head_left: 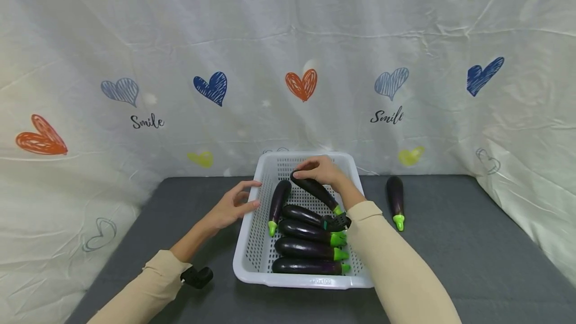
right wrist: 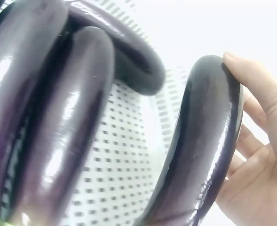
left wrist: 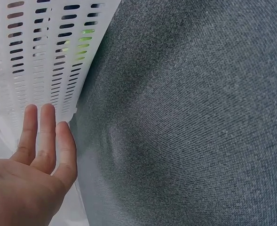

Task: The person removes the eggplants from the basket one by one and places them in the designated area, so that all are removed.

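My right hand (head_left: pixel 320 170) pinches an eggplant (head_left: pixel 315 190) by its blunt end over the back of a white plastic basket (head_left: pixel 246 244). The green stem of this eggplant points down toward the basket's right side. In the right wrist view the thumb and fingers of the hand (right wrist: pixel 265 127) lie at the dark skin of the held eggplant (right wrist: pixel 199 132). Beside the basket's left rim is my left hand (head_left: pixel 231 206), fingers loosely extended. The left wrist view shows its fingers (left wrist: pixel 47 136) against the slotted outer wall (left wrist: pixel 49 56).
Several eggplants (head_left: pixel 306 248) lie crosswise in the basket, stems to the right. Another eggplant (head_left: pixel 280 201) leans along its left side. A single eggplant (head_left: pixel 395 196) lies on the grey tabletop (head_left: pixel 450 244) to the right. Behind hangs a white cloth (head_left: pixel 256 124) printed with hearts.
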The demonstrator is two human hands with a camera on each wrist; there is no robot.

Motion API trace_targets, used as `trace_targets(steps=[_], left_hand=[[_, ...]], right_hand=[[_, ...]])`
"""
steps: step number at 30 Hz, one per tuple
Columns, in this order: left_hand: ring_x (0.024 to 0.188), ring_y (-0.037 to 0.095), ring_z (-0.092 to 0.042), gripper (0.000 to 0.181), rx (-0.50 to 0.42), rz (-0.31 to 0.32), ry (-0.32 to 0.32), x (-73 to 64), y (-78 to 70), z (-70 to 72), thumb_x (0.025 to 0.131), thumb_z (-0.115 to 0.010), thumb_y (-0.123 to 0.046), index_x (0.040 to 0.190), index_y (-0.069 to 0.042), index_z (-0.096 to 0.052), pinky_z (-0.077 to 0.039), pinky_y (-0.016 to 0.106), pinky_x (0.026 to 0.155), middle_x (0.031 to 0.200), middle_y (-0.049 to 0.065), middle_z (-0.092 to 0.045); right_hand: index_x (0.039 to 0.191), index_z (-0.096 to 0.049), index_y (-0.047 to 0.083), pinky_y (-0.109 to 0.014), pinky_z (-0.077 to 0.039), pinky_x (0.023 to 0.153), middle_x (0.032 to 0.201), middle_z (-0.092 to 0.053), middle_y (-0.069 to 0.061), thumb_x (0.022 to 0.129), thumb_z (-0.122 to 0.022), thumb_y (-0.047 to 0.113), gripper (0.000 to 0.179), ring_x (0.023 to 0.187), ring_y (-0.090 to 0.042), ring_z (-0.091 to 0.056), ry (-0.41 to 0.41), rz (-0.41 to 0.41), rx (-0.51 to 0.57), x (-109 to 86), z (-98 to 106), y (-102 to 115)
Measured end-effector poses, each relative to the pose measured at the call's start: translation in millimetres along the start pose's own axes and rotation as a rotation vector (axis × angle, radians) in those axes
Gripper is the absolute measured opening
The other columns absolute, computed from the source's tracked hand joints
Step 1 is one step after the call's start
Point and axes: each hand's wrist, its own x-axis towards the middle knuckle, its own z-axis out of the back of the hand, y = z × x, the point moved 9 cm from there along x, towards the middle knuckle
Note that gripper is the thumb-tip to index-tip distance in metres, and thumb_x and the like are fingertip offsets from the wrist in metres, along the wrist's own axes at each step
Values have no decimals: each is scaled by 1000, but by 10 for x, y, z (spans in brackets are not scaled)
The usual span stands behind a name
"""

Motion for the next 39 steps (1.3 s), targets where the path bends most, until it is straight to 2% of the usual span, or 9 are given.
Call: trace_targets(steps=[7, 17, 26, 29, 35, 39], left_hand=[[106, 37, -64, 54, 8, -5, 4, -6, -8, -1, 104, -62, -16, 153, -11, -39, -58, 49, 80, 127, 27, -55], [106, 36, -64, 54, 19, 4, 7, -14, 1, -4, 105, -62, -16, 153, -11, -39, -58, 49, 80, 128, 27, -55], [104, 37, -65, 54, 8, 4, 11, -4, -21, -4, 104, -62, -16, 153, -11, -39, -57, 53, 80, 125, 28, -56], [105, 37, -65, 54, 5, 1, 15, 3, -18, -4, 104, -62, -16, 153, -11, -39, -57, 52, 81, 128, 29, -55], [105, 37, -64, 54, 7, 1, 11, 12, 1, 1, 104, -62, -16, 153, -12, -40, -58, 51, 80, 128, 28, -55], [105, 36, -64, 54, 12, 0, 7, 8, 5, 2, 104, -63, -17, 152, -12, -40, -58, 50, 80, 126, 27, -56]], right_hand=[[116, -74, 1, -35, -53, 76, 109, -71, -11, 90, -82, 20, 33, 96, -26, -64, 3, 31, 46, -6, 104, 133], [123, -71, 4, -35, -49, 77, 116, -68, -10, 94, -78, 24, 35, 98, -26, -61, 17, 17, 66, -40, 198, 226], [128, -67, 3, -47, -54, 84, 126, -63, -15, 99, -71, 21, 35, 105, -31, -62, 37, 39, 137, -47, 293, 321], [130, -65, 1, -47, -55, 82, 127, -63, -18, 100, -69, 21, 36, 102, -31, -64, 30, 50, 146, -51, 333, 339], [134, -63, 0, -38, -52, 69, 131, -62, -17, 104, -63, 21, 36, 88, -27, -60, 19, 92, 136, -69, 414, 392], [138, -59, 0, -40, -54, 70, 130, -61, -20, 107, -58, 22, 38, 88, -28, -60, 40, 92, 149, -87, 441, 402]])
